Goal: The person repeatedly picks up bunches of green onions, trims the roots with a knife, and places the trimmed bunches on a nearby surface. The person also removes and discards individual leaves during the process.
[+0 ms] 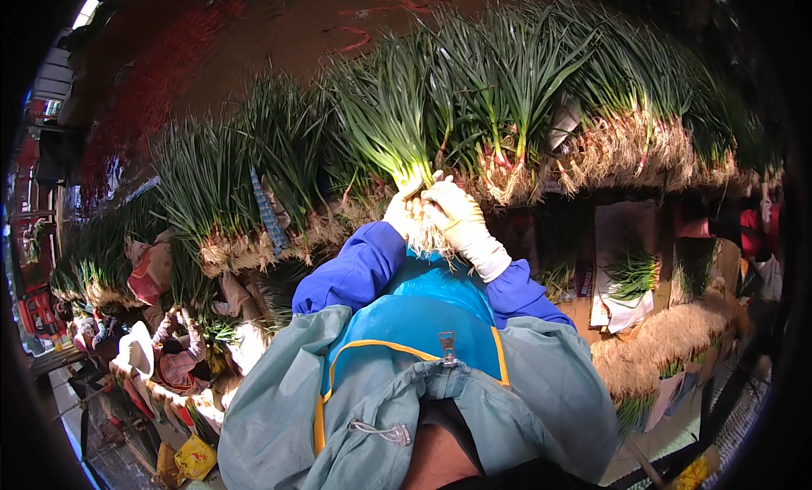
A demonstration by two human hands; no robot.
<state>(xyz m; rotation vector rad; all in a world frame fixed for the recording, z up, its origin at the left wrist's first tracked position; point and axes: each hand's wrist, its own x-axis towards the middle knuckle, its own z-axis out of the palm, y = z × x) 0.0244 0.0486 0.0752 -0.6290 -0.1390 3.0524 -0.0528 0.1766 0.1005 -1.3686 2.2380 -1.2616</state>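
Observation:
Both hands wear pale gloves and meet in front of my chest around a bunch of leafy plants that look like green garlic (pixel 406 141). My left hand (pixel 401 212) wraps the lower stems from the left. On the right side, my right hand (pixel 455 212) grips the same bunch near the stem bases, its fingers bent. Pale stringy roots (pixel 431 239) hang below the hands over my blue apron (pixel 425 303). The leaves fan upward and away from me. Parts of the stems are hidden behind the gloves.
A long row of similar rooted plants (pixel 507 103) stretches across before me. Another person (pixel 181 357) and a white hat (pixel 135 350) are at lower left. To the right lie a small green bunch on paper (pixel 634 274) and a stack with roots outward (pixel 666 338).

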